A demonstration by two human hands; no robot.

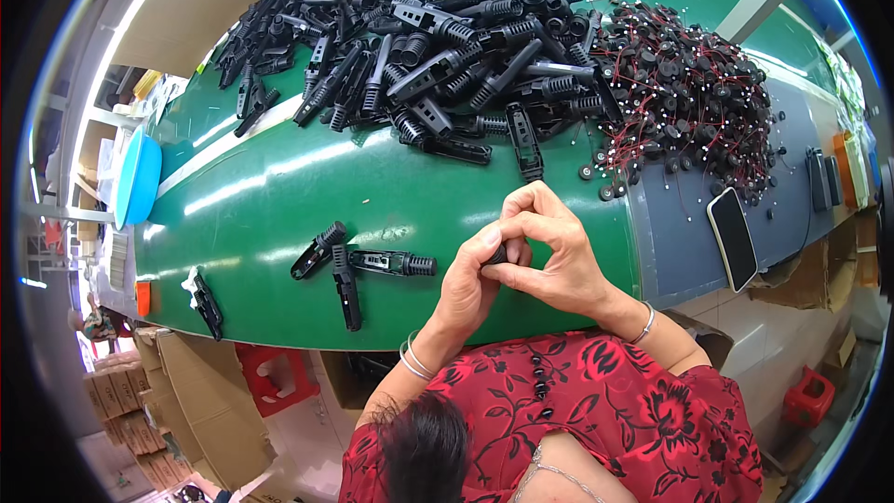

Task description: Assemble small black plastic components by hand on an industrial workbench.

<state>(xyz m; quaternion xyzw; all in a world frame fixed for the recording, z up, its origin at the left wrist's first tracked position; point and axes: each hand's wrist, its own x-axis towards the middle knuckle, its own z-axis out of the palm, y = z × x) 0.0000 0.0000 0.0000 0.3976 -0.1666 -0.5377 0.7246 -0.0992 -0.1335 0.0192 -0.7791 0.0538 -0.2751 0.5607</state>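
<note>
My left hand (468,278) and my right hand (557,259) meet above the near edge of the green table. Both are closed, with fingertips pinched around a small black part (495,256). Fingers cover most of it, so its full shape is hidden. Just beyond my right hand lies a long black plastic housing (524,142) with an open inside; I cannot tell whether my fingers touch it. To the left, three black housings with ribbed ends lie close together: one tilted (319,250), one pointing toward me (345,289) and one sideways (393,263).
A large heap of black housings (438,47) covers the table's far side. Right of it are piled small round black parts with red wires (684,93). A phone (733,237) lies on the grey surface (675,251). A blue basin (138,177) stands far left, cardboard (209,401) below.
</note>
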